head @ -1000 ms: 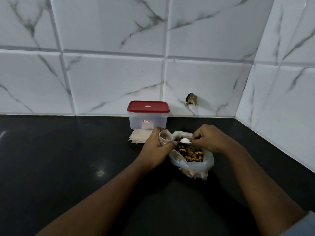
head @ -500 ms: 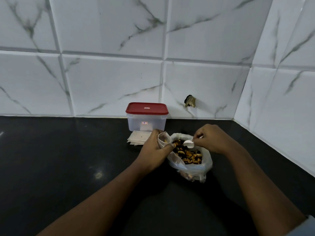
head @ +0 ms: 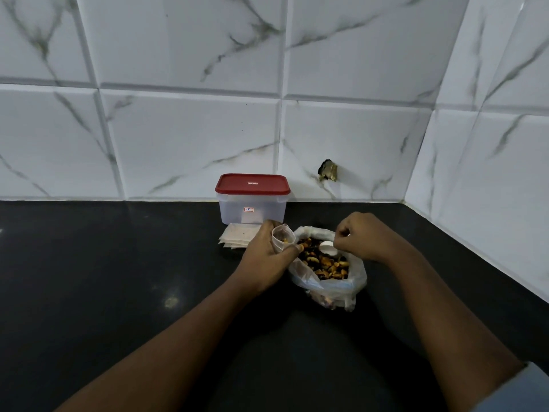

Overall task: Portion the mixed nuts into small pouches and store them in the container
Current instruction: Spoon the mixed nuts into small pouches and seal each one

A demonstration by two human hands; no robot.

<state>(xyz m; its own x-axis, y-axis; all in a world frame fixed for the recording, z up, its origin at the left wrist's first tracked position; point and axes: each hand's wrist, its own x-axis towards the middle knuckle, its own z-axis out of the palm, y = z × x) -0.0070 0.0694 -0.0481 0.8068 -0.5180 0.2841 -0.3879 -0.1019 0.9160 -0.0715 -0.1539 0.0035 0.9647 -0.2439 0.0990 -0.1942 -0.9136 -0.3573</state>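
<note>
A clear plastic bag (head: 353, 285) of mixed nuts (head: 323, 264) stands open on the black counter. My left hand (head: 264, 257) grips a small clear pouch (head: 282, 234) held open, with a few nuts inside, just left of the bag. My right hand (head: 362, 234) pinches the handle of a small white spoon (head: 327, 248), whose bowl dips into the nuts. A clear container (head: 252, 211) with a red lid (head: 252, 184) stands shut against the wall behind the pouch.
A small stack of flat empty pouches (head: 237, 239) lies in front of the container. The tiled wall (head: 178, 129) runs behind, and a side wall (head: 490, 188) closes the corner on the right. The black counter (head: 104, 278) stretches left and toward me.
My right hand has swung the spoon from the pouch's mouth back over the bag and lowered its bowl into the nuts. My left hand has kept the pouch in place.
</note>
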